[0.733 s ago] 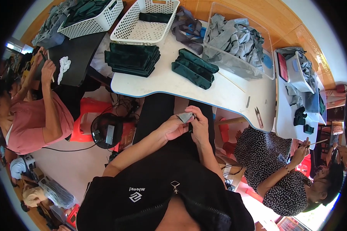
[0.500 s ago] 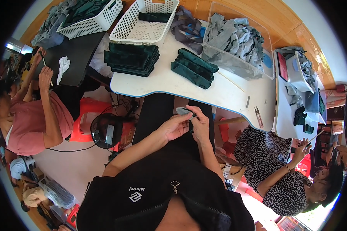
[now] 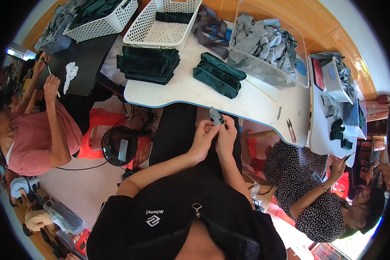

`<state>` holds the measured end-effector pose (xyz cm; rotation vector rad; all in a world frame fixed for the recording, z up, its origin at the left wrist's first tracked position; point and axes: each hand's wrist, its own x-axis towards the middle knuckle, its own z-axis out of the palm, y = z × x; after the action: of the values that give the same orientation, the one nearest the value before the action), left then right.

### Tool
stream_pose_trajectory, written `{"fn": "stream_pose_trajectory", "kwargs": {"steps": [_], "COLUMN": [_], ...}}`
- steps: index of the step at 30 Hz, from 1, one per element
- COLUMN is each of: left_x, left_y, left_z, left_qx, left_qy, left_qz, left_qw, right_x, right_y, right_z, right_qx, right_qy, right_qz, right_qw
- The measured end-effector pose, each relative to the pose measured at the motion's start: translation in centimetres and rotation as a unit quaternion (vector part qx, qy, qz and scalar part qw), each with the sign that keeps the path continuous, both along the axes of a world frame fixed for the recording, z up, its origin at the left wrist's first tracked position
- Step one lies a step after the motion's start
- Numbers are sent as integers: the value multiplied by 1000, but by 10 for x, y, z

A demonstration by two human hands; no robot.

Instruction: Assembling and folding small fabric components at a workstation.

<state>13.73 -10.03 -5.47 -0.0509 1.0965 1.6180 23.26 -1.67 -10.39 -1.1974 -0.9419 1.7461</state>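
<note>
Over my lap, just in front of the table edge, both hands pinch a small fabric piece, grey with some dark green along its right side. My left hand grips its lower left with thumb and fingers closed. My right hand is closed on its lower right, fingertips close to the left ones. The piece sticks up past the fingers; its lower end is hidden by them. Beyond it on the table lie a few dark green velvet strips and a neat stack of dark green velvet pieces.
The white table holds a white perforated basket, a clear bin of grey fabric, a thin stick and thread snips. A co-worker in pink sits left, another in a patterned dress right.
Both hands have moved slightly away from my body, toward the table edge. The fabric piece is now raised upright above the fingertips, showing more of its grey side.
</note>
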Motion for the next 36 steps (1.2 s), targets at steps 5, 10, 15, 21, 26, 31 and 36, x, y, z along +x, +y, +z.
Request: {"fn": "stream_pose_trajectory", "kwargs": {"steps": [5,10,15,21,26,31,36], "left_x": [-12,-6,-45,-106,-144,-142,-123], "left_y": [17,14,27,23,10,-7,-17], "left_z": [-22,-19,-25,0,-17,-19,33], "left_qx": [10,-84,-48,-54,-90,-6,133], "left_qy": [139,195,246,375,456,452,417], "left_qz": [26,-32,33,-68,-106,-217,-366], "left_qw": [990,977,968,923,879,865,821], "right_x": [-13,-21,-33,-40,-40,-15,-4], "right_y": [-10,-8,-15,-40,-63,-70,-95], "right_z": [24,23,15,32,44,45,71], "right_qx": [95,112,221,103,-79,-194,-268], "right_qy": [-119,-188,-236,-104,17,48,195], "right_qz": [9,10,37,92,222,391,550], "right_qw": [988,976,946,985,972,898,767]}}
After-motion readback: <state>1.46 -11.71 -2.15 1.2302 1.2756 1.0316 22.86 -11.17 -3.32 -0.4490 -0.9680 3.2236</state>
